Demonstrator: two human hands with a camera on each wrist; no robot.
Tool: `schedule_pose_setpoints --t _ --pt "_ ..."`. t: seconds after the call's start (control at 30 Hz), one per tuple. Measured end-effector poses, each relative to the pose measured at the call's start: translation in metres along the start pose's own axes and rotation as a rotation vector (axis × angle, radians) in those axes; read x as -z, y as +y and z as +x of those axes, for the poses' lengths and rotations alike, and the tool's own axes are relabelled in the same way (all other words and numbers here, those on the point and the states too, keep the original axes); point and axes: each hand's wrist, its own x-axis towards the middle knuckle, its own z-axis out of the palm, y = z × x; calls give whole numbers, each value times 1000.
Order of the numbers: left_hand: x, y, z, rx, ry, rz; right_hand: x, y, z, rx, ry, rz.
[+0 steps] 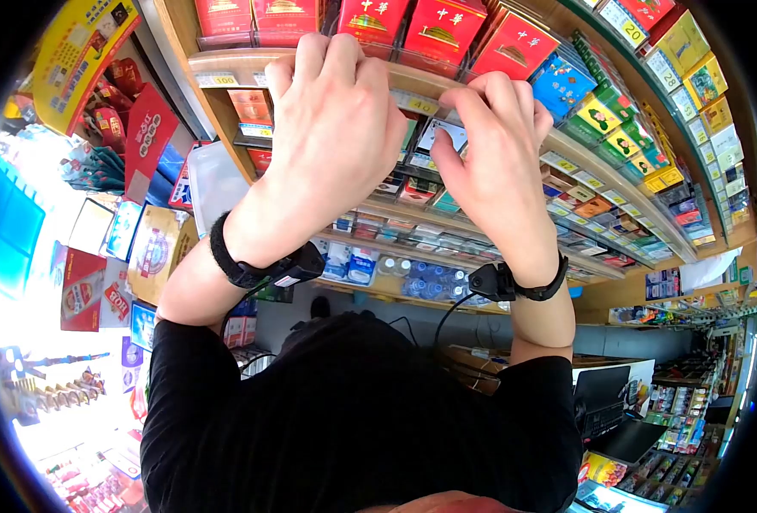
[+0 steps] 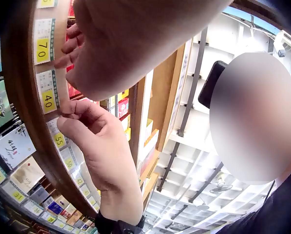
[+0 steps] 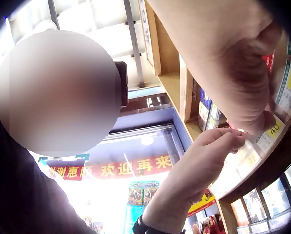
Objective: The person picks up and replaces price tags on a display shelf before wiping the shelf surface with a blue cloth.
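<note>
Both hands are raised to the front edge of a wooden shelf. My left hand (image 1: pixel 334 128) curls its fingers over the clear price-tag strip (image 1: pixel 413 103), its fingertips hidden from above. To its right, my right hand (image 1: pixel 500 145) bends thumb and fingers at the same strip. In the left wrist view, the right thumb and forefinger grip the strip beside the yellow "40" tag (image 2: pixel 48 101) and "55" tag (image 2: pixel 59 141). The right wrist view shows the left finger and thumb closed at the strip's edge. Red cigarette packs (image 1: pixel 443 32) stand right behind the fingers.
A blue pack (image 1: pixel 560 85) and green packs (image 1: pixel 605 81) continue the row rightward. Lower shelves hold more packs with price tags (image 1: pixel 571 168). Water bottles (image 1: pixel 434 278) stand further down. A translucent bin (image 1: pixel 216 179) is at the left, and a laptop (image 1: pixel 605 402) lies behind on the right.
</note>
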Motion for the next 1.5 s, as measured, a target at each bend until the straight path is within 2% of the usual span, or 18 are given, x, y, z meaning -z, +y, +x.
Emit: schedule_pose_setpoints --t 0.2,0.4,0.7,0.87,1.07,1.5 --pt "3 4 1 -21 -61 88 -1 -1 -1 9 26 -14" --pt "3 2 -1 26 -91 -21 0 -1 -2 18 22 -11" --pt "-8 3 -5 33 14 14 1 2 -3 14 -5 22" --pt "-15 -3 -3 -36 89 -17 1 2 -2 29 -3 -10" --pt "-17 -12 -3 -125 38 -48 -2 2 -2 41 10 -24" --pt "-28 -13 -3 -157 73 -10 8 2 9 57 -81 -46"
